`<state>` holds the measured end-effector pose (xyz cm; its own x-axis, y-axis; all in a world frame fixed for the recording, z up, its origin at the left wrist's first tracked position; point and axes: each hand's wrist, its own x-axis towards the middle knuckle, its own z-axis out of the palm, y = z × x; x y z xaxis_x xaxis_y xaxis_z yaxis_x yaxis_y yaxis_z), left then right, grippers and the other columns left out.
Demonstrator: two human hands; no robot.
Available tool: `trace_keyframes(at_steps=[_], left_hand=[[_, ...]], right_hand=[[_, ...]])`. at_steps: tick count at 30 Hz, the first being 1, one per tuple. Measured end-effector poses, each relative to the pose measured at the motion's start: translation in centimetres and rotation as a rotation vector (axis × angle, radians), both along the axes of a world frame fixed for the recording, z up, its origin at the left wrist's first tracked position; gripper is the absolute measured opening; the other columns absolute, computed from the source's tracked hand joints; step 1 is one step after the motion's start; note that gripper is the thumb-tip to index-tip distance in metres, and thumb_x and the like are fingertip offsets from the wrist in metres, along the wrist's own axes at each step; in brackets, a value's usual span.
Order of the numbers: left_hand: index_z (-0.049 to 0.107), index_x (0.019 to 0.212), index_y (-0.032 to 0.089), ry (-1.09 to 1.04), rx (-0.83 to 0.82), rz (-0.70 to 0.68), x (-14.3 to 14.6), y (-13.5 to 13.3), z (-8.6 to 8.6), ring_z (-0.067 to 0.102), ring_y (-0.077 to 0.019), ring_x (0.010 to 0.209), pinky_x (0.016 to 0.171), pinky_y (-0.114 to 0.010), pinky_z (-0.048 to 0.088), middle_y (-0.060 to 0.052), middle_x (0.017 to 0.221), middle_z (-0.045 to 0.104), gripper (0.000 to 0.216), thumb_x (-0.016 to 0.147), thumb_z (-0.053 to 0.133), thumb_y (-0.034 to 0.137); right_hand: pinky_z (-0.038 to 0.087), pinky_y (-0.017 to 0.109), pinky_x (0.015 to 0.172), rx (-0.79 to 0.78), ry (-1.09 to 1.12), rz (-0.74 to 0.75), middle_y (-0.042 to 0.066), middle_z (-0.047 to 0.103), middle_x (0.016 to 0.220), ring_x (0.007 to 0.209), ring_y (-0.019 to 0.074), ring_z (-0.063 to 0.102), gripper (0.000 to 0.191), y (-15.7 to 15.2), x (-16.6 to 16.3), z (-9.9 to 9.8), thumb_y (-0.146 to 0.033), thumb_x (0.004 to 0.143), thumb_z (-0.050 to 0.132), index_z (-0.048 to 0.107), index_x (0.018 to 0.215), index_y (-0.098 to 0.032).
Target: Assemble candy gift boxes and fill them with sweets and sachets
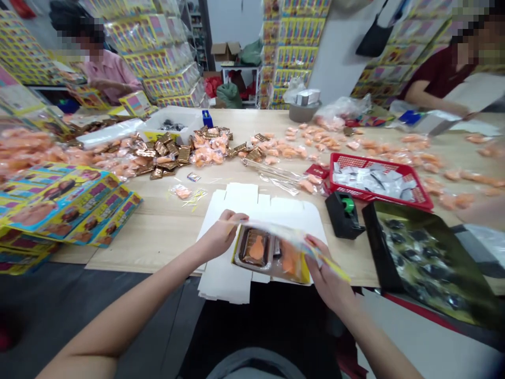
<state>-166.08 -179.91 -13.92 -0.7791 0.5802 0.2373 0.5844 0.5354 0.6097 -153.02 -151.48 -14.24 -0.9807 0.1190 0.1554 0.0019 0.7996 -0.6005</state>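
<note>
A small yellow-edged box (272, 267) lies in front of me with its inside showing: a brown tray with an orange piece (256, 248) at left, and another orange piece at right. Across its top, seen nearly edge-on and blurred, runs the box's printed lid (284, 232). The fingers of my left hand (221, 234) are closed on the lid's left end. My right hand (325, 273) grips its right end, thumb on the near side. Beneath the box are flat white cardboard blanks (229, 279).
Stacked printed boxes (71, 205) stand at left. Bagged orange pieces (209, 147) and brown packets (165, 150) cover the table's far part. At right are a tape dispenser (344, 215), a red basket (424, 195) of silvery packets and a dark tray (381, 263). Two people sit across.
</note>
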Motion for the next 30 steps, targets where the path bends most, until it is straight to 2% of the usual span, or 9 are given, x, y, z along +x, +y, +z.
trace_keyframes(at_steps=[3,5,8,11,15,20,23,26,30], left_hand=[[0.05,0.126,0.017,0.008,0.051,-0.07,0.9,-1.5,-0.6,0.051,-0.0232,0.122,0.104,-0.041,0.044,-0.015,0.128,0.05,0.039,0.087,0.044,0.016],[0.052,0.122,0.017,-0.008,0.069,-0.088,1.0,-1.5,-0.3,0.051,-0.0227,0.121,0.104,-0.04,0.045,-0.013,0.126,0.053,0.037,0.086,0.044,0.013],[0.058,0.114,0.019,-0.077,0.126,-0.104,0.7,-0.2,0.7,0.054,-0.0219,0.116,0.104,-0.041,0.045,-0.01,0.118,0.061,0.032,0.089,0.038,0.013],[0.059,0.113,0.018,-0.124,0.185,-0.029,0.3,1.0,1.2,0.055,-0.023,0.116,0.103,-0.044,0.045,-0.011,0.12,0.06,0.032,0.089,0.038,0.015],[0.058,0.111,0.017,-0.062,0.086,-0.082,0.1,0.6,0.6,0.054,-0.0238,0.117,0.104,-0.046,0.044,-0.012,0.121,0.06,0.031,0.088,0.038,0.015],[0.05,0.125,0.014,-0.073,0.021,-0.06,0.6,-0.4,-0.1,0.049,-0.0269,0.127,0.108,-0.05,0.04,-0.017,0.133,0.054,0.039,0.087,0.045,0.02],[0.034,0.142,0.014,-0.167,0.091,-0.12,2.0,-1.1,-0.6,0.043,-0.0299,0.135,0.112,-0.052,0.036,-0.021,0.148,0.04,0.062,0.088,0.056,0.035],[0.022,0.149,0.022,-0.132,0.106,-0.258,3.8,-2.4,-2.0,0.031,-0.0311,0.143,0.117,-0.052,0.029,-0.017,0.156,0.03,0.088,0.079,0.07,0.045],[0.028,0.147,0.031,-0.082,0.085,-0.296,5.5,-3.7,-4.2,0.013,-0.0318,0.149,0.12,-0.057,0.018,-0.01,0.161,0.018,0.075,0.084,0.068,0.041]], right_hand=[[0.054,0.039,0.087,0.02,0.051,0.035,0.011,0.06,0.13,0.109,0.0263,0.063,0.057,0.5,1.7,-2.6,-0.04,0.092,0.045,0.032,0.146,-0.027],[0.054,0.04,0.085,0.091,0.062,0.053,0.011,0.061,0.128,0.106,0.0269,0.064,0.058,0.7,1.9,-3.4,-0.038,0.092,0.044,0.029,0.148,-0.028],[0.054,0.039,0.082,0.183,0.09,0.12,0.012,0.062,0.125,0.101,0.0273,0.065,0.064,0.6,1.5,-3.5,-0.037,0.092,0.045,0.024,0.151,-0.025],[0.054,0.039,0.084,0.207,0.124,0.123,0.013,0.062,0.125,0.104,0.0278,0.064,0.068,0.2,1.2,-3.2,-0.037,0.092,0.047,0.02,0.152,-0.022],[0.054,0.039,0.083,0.217,0.132,0.122,0.013,0.06,0.128,0.106,0.027,0.063,0.063,0.3,1.4,-3.5,-0.036,0.094,0.045,0.023,0.151,-0.023],[0.054,0.039,0.084,0.231,0.181,0.202,0.013,0.058,0.126,0.104,0.0269,0.06,0.064,1.5,1.6,-4.1,-0.034,0.094,0.047,0.022,0.152,-0.024],[0.053,0.043,0.088,0.244,0.18,0.236,0.013,0.056,0.119,0.103,0.0275,0.058,0.067,2.0,2.1,-4.6,-0.034,0.093,0.049,0.02,0.153,-0.027],[0.048,0.049,0.099,0.237,0.162,0.268,0.015,0.042,0.136,0.123,0.0318,0.049,0.074,2.3,3.1,-5.5,-0.04,0.091,0.053,0.015,0.154,-0.031],[0.038,0.049,0.111,0.201,0.102,0.359,0.012,0.014,0.159,0.144,0.034,0.024,0.082,2.8,3.7,-6.0,-0.048,0.09,0.054,0.006,0.155,-0.032]])
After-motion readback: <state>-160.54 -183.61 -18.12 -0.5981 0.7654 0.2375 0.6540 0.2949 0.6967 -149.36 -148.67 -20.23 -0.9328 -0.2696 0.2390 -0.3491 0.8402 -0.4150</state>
